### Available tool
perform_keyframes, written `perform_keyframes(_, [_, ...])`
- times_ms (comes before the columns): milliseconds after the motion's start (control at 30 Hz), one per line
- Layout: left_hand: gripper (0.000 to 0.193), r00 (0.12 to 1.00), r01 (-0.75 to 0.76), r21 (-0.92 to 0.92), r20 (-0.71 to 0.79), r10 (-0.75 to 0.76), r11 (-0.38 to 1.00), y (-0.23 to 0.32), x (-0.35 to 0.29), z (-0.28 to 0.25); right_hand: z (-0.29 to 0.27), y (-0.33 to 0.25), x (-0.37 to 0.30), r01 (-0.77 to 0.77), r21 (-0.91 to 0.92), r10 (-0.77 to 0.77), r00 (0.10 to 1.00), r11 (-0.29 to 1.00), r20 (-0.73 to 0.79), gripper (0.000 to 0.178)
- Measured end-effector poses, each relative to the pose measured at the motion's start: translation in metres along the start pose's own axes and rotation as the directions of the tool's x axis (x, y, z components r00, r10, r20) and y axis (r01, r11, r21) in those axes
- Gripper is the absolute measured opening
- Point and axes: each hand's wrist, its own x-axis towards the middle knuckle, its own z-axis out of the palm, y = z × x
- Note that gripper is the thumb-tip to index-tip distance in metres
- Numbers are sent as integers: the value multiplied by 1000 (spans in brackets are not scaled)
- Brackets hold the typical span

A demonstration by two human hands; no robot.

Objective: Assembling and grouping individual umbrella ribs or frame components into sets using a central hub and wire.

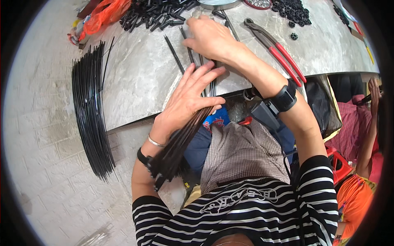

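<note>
Black thin rods (176, 147) run through the left hand (186, 96), thumb closed over the bundle, fingers nearly straight; far ends fan over the grey tabletop (135, 82). Right-hand (210, 39) fingers half curl near those ends; whether they pinch anything, I cannot tell. A firm left thumb should help separate rods without bending them.

A workshop: grey worktable (135, 78) with red-handled pliers (290, 62) and heaped black parts (158, 14).
</note>
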Motion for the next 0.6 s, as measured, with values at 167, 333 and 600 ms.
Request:
perform_keyframes(167, [18,998,-5,-40,61,7,999,2,1,-1,-33,13,-9,-2,85,6,999,996,-44,28])
perform_keyframes(333, [17,1000,-20,-68,17,21,997,-1,-6,-1,-33,-1,-11,17,174,-24,999,985,36,25])
perform_keyframes(600, [20,999,-40,-63,5,40,997,-2,-5,1,4,-7,4,-51,-35,56,987,998,150,30])
